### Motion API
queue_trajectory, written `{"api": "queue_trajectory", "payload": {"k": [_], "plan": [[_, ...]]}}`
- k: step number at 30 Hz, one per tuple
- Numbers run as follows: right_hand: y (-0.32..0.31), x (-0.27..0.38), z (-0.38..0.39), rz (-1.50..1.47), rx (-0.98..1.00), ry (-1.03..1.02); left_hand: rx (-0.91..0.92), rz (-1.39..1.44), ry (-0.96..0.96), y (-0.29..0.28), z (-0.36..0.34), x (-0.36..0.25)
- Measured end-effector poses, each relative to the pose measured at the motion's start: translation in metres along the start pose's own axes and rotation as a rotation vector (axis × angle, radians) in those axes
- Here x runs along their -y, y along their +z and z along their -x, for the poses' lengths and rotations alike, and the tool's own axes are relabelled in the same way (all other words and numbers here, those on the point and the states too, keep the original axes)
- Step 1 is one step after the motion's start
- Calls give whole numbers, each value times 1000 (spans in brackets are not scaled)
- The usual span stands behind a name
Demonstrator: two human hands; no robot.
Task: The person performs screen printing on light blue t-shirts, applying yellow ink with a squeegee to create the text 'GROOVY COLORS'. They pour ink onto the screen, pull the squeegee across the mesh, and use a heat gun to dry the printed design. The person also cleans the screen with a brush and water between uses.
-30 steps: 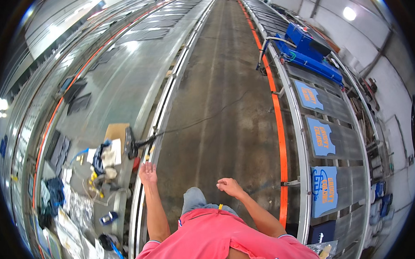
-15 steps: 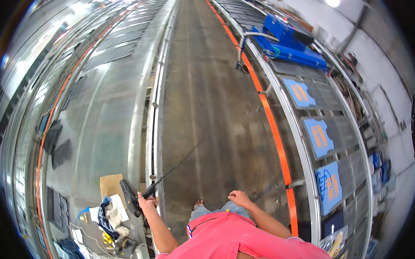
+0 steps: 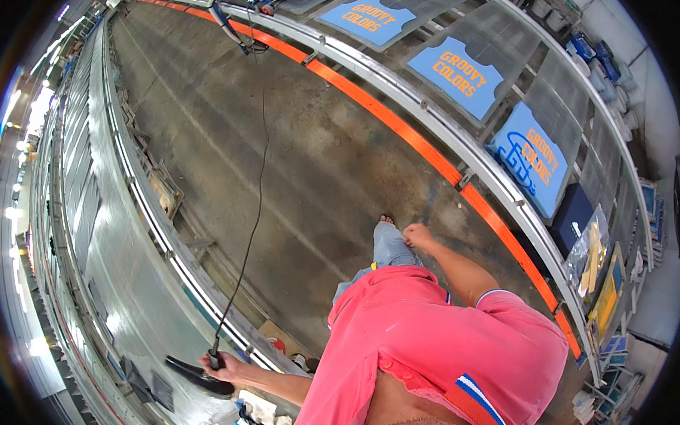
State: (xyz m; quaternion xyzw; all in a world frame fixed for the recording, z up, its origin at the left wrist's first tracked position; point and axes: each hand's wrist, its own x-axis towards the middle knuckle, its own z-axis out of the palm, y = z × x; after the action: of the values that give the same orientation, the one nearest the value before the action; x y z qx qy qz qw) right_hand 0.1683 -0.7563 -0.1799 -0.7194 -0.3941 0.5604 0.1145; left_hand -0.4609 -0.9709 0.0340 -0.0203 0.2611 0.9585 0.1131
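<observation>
Concrete floor (image 3: 316, 176), left hand (image 3: 221, 367) outstretched, clasping black corded tool (image 3: 194, 376), right hand (image 3: 419, 236) forward, seemingly fisted

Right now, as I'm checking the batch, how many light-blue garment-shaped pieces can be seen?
3, in a row at upper right: far piece by the top edge, middle piece next, near piece beside the dark box. Others may lie hidden underneath.

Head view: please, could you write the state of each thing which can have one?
Left hand: closed around the black tool
Right hand: fingers curled, nothing visible in it
Black tool: held; on or off, cannot tell
Cord: running from the tool, slightly bent
Blue shirt pieces: spread flat, printed
Clear bag: wrinkled
Pink shirt: worn, open at neck
</observation>
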Motion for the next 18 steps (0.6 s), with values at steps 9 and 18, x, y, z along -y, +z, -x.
{"api": "queue_trajectory", "payload": {"k": [9, 18], "plan": [[-127, 77, -82, -137, -182, 3, 721, -267, -274, 327, 78, 284], [-128, 70, -117, -500, -253, 248, 1483, -1455, 315, 488, 113, 691]]}}
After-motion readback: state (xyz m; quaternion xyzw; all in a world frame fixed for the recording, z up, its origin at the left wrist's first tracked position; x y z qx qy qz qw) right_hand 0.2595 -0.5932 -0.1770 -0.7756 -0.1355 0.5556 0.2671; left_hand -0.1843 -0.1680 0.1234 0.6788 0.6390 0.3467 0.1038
